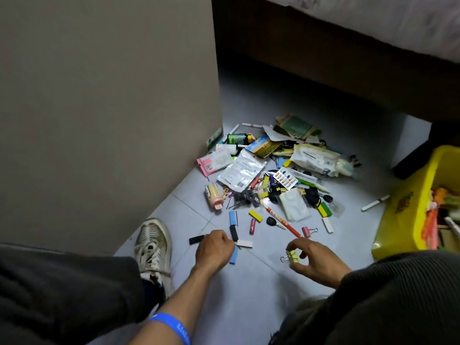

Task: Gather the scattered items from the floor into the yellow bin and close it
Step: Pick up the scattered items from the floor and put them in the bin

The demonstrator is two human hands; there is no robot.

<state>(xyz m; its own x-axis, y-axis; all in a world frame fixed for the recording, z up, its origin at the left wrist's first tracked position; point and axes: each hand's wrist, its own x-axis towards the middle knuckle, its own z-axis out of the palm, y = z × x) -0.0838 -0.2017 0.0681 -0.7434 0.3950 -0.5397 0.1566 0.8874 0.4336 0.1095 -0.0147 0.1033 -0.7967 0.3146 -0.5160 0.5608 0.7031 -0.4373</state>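
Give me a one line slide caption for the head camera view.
Right hand pinches a yellow binder clip beside the floor clutter; yellow bin waits open.

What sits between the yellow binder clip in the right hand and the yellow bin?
Nothing visible. The right hand pinches the yellow binder clip; the yellow bin stands open to its right, across bare floor tiles. The white pen by the bin lies farther back, off that line.

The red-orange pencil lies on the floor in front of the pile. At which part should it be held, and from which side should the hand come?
Grip the red-orange pencil at its near end, close to the pink binder clip, coming from above with the right hand. It lies flat and slanted; its far end runs under the pile, beside the black key, while the near end seems freer. That hand is pinching a yellow binder clip now.
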